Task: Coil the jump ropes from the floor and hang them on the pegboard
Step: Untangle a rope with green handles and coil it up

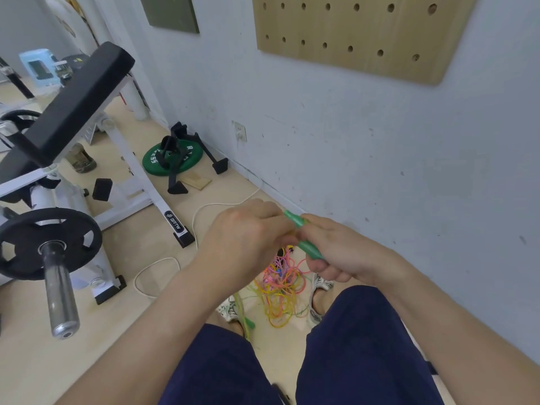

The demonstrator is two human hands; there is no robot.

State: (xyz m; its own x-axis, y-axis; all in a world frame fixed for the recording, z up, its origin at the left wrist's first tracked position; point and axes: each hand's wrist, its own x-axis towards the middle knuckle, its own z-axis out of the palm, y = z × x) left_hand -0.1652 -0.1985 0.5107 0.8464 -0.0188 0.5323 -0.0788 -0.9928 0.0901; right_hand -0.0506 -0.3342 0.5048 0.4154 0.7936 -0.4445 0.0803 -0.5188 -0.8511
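The right hand [336, 249] grips a green handle [306, 247]; the left hand [242, 232] pinches its upper end. Tangled ropes [280, 287] lie on the floor below both hands. Coiling seems barely begun; next, draw one rope free into loops for the pegboard [350, 33] above.

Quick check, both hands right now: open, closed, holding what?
Left hand: closed, fingers pinching the green handle near its upper end.
Right hand: closed around the same green handle.
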